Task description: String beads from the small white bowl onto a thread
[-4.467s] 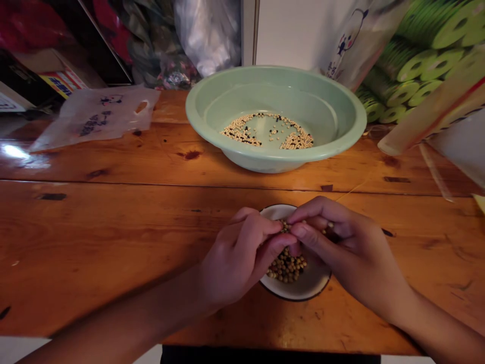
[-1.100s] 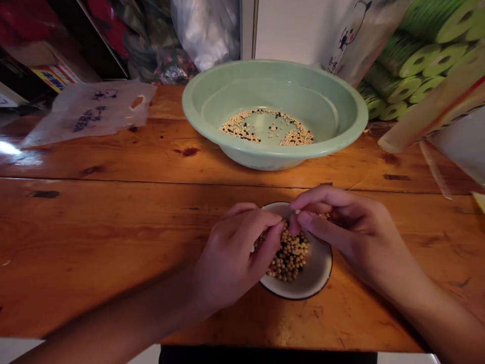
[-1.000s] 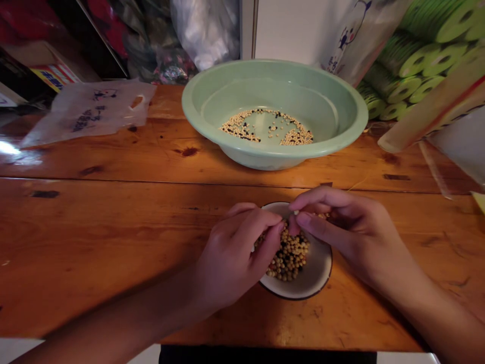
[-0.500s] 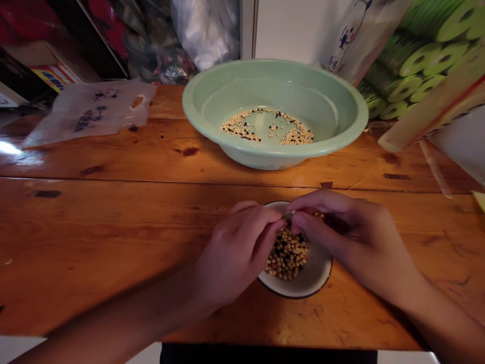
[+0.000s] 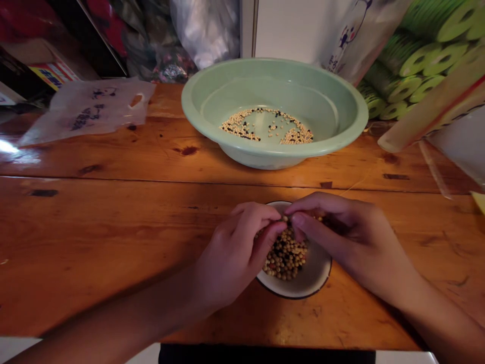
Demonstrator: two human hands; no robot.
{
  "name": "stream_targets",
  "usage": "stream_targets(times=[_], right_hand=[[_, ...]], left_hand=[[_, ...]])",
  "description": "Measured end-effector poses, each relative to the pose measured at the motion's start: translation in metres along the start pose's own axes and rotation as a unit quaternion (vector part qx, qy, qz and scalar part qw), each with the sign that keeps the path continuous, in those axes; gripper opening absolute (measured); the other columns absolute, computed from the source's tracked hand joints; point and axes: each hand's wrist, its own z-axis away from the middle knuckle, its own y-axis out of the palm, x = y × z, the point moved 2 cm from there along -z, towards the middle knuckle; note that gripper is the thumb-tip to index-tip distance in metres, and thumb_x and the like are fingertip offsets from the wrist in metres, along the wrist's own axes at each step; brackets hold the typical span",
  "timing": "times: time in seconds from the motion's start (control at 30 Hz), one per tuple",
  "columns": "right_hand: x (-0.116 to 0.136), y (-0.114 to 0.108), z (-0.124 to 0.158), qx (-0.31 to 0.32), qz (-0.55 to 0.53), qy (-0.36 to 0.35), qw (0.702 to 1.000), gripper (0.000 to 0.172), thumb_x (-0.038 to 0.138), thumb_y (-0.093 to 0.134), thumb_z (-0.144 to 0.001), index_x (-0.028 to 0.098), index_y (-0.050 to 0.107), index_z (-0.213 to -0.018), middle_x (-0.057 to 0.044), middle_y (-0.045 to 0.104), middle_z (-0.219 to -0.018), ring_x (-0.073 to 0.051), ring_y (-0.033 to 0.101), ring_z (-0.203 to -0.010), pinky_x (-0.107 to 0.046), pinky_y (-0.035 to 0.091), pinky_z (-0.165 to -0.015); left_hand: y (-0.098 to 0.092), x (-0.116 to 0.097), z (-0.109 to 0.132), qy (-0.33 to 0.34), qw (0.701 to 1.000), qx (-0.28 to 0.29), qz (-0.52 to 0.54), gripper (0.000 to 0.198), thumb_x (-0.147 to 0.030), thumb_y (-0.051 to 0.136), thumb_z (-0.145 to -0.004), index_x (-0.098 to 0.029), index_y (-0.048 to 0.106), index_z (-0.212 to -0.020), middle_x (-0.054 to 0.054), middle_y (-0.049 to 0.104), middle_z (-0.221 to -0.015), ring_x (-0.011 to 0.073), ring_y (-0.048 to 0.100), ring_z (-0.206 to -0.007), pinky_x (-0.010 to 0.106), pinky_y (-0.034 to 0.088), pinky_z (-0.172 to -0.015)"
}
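A white bowl with a dark rim [image 5: 317, 277] stands near the table's front edge. Small tan and black beads [image 5: 285, 259] lie in it, a few reddish. Above its far side, my left hand [image 5: 237, 247] pinches a tan bead [image 5: 285, 218] between thumb and forefinger. Close beside it, my right hand [image 5: 352, 232] has its thumb and forefinger nearly together. What those fingers hold is too small to make out. A few yellowish beads show under the right palm, partly hidden. Behind that hand, a thin pale thread [image 5: 356, 183] runs over the wood.
Beyond the bowl, a large green basin [image 5: 273, 156] holds scattered tan and black beads. A printed plastic bag [image 5: 87, 111] lies at the left back. Green rolls [image 5: 420, 76] and another plastic bag [image 5: 348, 45] are at the right back. The wooden table [image 5: 113, 217] has a plank seam.
The left thumb and forefinger have parted slightly, and a tan bead now shows at their tips. The right hand has barely shifted. The basin and bowl stay in place.
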Motion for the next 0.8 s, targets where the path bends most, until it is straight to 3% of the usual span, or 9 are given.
stream_targets(times=[0.13, 0.3, 0.5, 0.6, 0.67, 0.8], right_hand=[[-0.001, -0.001, 0.001, -0.005, 0.022, 0.006, 1.000, 0.013, 0.025, 0.058, -0.087, 0.019, 0.069, -0.084, -0.001, 0.067, -0.070, -0.014, 0.061, -0.063, -0.023, 0.042, -0.051], [-0.002, 0.000, 0.000, -0.016, 0.058, -0.009, 0.998, 0.014, 0.023, 0.057, -0.087, 0.017, 0.065, -0.077, -0.001, 0.064, -0.066, -0.012, 0.055, -0.055, -0.022, 0.037, -0.045], [0.000, 0.001, 0.001, -0.008, 0.065, -0.007, 0.998, 0.015, 0.022, 0.056, -0.086, 0.017, 0.062, -0.073, 0.003, 0.052, -0.056, -0.009, 0.042, -0.047, -0.021, 0.032, -0.043], [-0.002, 0.000, 0.001, 0.010, -0.015, 0.032, 0.999, 0.013, 0.025, 0.059, -0.086, 0.018, 0.063, -0.076, 0.001, 0.054, -0.062, -0.010, 0.046, -0.055, -0.021, 0.034, -0.047], [-0.006, -0.001, 0.000, 0.010, -0.128, 0.069, 0.989, 0.013, 0.026, 0.056, -0.087, 0.018, 0.065, -0.081, 0.002, 0.051, -0.062, -0.010, 0.044, -0.056, -0.021, 0.033, -0.047], [-0.014, 0.001, -0.002, 0.046, -0.348, 0.156, 0.923, 0.014, 0.012, 0.050, -0.082, 0.016, 0.063, -0.082, 0.003, 0.047, -0.059, -0.006, 0.031, -0.047, -0.018, 0.021, -0.040]], left_hand=[[0.000, 0.001, 0.000, -0.012, 1.000, 0.001, 0.000, 0.011, -0.018, 0.054, -0.092, -0.023, 0.048, -0.101, -0.001, 0.065, -0.094, 0.0116, 0.065, -0.089, 0.023, 0.051, -0.082], [0.000, 0.002, -0.001, -0.023, 0.999, 0.029, 0.003, 0.034, -0.026, 0.062, -0.087, -0.022, 0.044, -0.116, 0.004, 0.066, -0.107, 0.0176, 0.062, -0.101, 0.032, 0.050, -0.089], [0.000, -0.002, -0.005, 0.053, 0.997, 0.055, -0.014, 0.008, -0.014, 0.052, -0.091, -0.018, 0.055, -0.098, 0.002, 0.065, -0.090, 0.0146, 0.060, -0.094, 0.036, 0.041, -0.101], [-0.002, -0.001, -0.006, 0.036, 0.998, 0.046, 0.006, 0.009, -0.012, 0.048, -0.092, -0.017, 0.055, -0.089, 0.002, 0.063, -0.084, 0.0143, 0.059, -0.088, 0.038, 0.041, -0.100], [-0.003, -0.001, -0.006, 0.018, 0.999, 0.034, 0.025, 0.010, -0.013, 0.048, -0.092, -0.017, 0.054, -0.085, 0.002, 0.061, -0.080, 0.0150, 0.058, -0.085, 0.039, 0.043, -0.097], [-0.007, -0.004, -0.006, 0.033, 0.998, 0.006, 0.061, 0.013, -0.010, 0.049, -0.089, -0.017, 0.051, -0.078, 0.002, 0.060, -0.076, 0.0141, 0.059, -0.081, 0.039, 0.043, -0.096]])
